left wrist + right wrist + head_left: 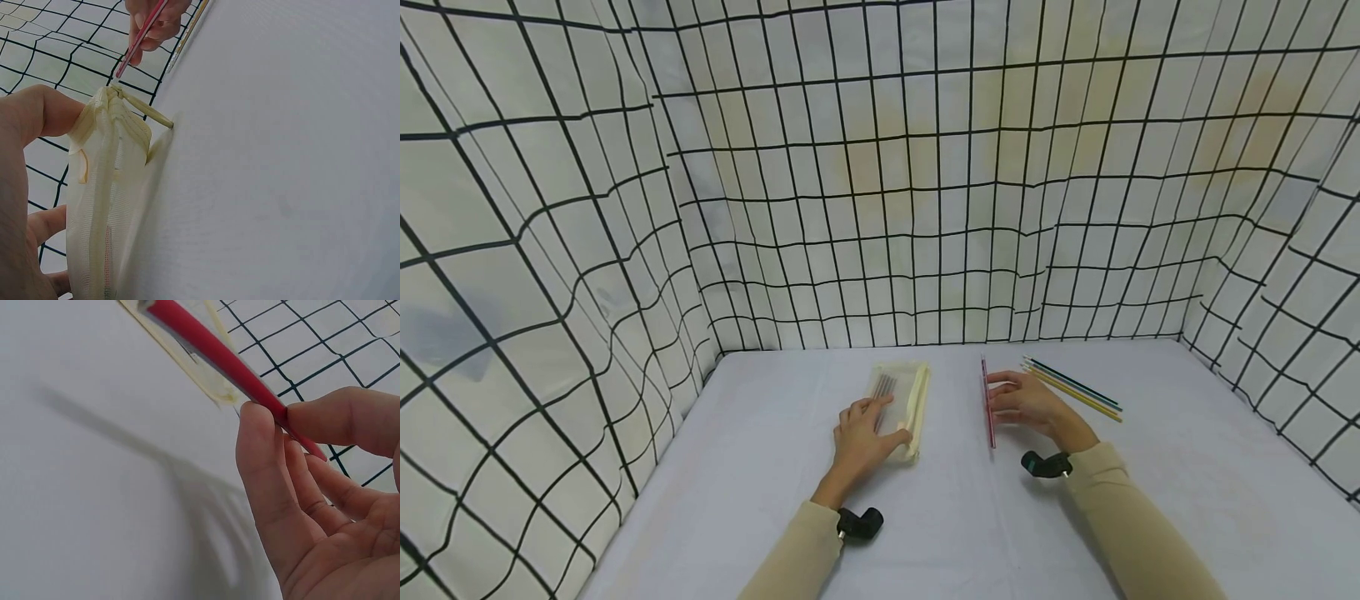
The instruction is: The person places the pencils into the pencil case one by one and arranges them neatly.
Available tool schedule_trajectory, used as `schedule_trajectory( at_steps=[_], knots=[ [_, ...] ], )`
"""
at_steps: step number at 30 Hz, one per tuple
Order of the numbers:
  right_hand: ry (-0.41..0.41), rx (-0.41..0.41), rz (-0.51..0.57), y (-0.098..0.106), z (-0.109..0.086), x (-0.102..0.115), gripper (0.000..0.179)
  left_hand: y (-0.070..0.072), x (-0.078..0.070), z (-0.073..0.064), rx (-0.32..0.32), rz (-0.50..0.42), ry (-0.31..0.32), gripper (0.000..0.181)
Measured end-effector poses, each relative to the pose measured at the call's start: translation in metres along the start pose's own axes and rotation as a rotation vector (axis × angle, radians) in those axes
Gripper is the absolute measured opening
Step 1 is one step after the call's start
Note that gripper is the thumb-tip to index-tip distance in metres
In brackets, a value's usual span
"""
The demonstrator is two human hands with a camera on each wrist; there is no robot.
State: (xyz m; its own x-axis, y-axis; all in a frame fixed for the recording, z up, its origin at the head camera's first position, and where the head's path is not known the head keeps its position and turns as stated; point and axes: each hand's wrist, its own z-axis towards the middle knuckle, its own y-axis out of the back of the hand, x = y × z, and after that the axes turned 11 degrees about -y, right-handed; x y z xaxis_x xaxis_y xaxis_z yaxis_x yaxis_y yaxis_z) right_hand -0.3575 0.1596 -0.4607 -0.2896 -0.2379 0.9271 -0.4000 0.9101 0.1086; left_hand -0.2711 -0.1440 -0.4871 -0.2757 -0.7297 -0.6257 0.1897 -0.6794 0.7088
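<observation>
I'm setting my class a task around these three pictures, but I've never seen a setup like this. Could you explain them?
There's no machine working here, just a person's bare hands. The wide picture comes from a camera worn on the head; the other two come from small cameras on the wrists, one per hand. The left hand holds a cream see-through pouch, with some thin sticks visible inside. The right hand pinches a red pencil between thumb and fingers. Green and yellow pencils lie on the white table, beyond the right wrist.
</observation>
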Motion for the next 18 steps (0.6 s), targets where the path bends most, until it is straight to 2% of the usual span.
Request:
schedule_trajectory(
  at_steps=[18],
  knots=[
    [-0.015,0.003,0.003,-0.021,0.001,0.003,0.054,0.000,0.001,-0.001,0.000,-0.006,-0.006,0.076]
  ],
)
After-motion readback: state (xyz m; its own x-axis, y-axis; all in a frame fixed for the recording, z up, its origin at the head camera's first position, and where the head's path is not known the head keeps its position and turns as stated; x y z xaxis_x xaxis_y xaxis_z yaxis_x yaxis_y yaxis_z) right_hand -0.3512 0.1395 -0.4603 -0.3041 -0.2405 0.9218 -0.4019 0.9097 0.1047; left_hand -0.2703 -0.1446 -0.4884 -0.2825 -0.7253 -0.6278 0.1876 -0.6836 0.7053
